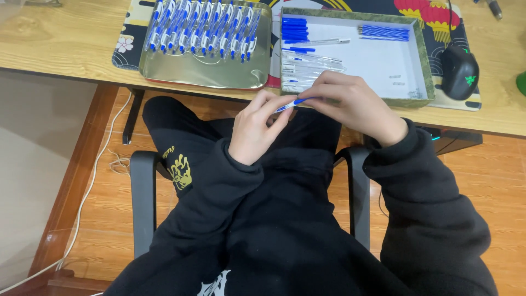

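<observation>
Black clothing of the seated person (pixel 285 230) fills the lower frame, nearest the camera, with both sleeves reaching up toward the desk edge. Behind it, a black chair (pixel 143 197) shows its 2 armrests on either side of the lap, standing on a wooden floor (pixel 493 181). Beyond the lap runs a light wooden desk (pixel 60 44), bearing a patterned mat (pixel 129 38) under 2 containers. To the left sits a shallow metal tray (pixel 205 74) holding a row of finished blue-and-white pens (pixel 203 27) laid side by side. Just beside it on the right is a green-rimmed box (pixel 424 71) with a white floor, containing blue caps (pixel 294 28), blue refills (pixel 383 33) and clear barrels (pixel 309 68) in separate groups. A black mouse (pixel 459 71) rests on the mat right of the box. Left hand (pixel 255 129) and right hand (pixel 356 104) meet above the lap, just short of the desk edge. Both are closed on 1 pen (pixel 293 103), blue and white: left fingers pinch its lower end, right fingers cover its upper end.
</observation>
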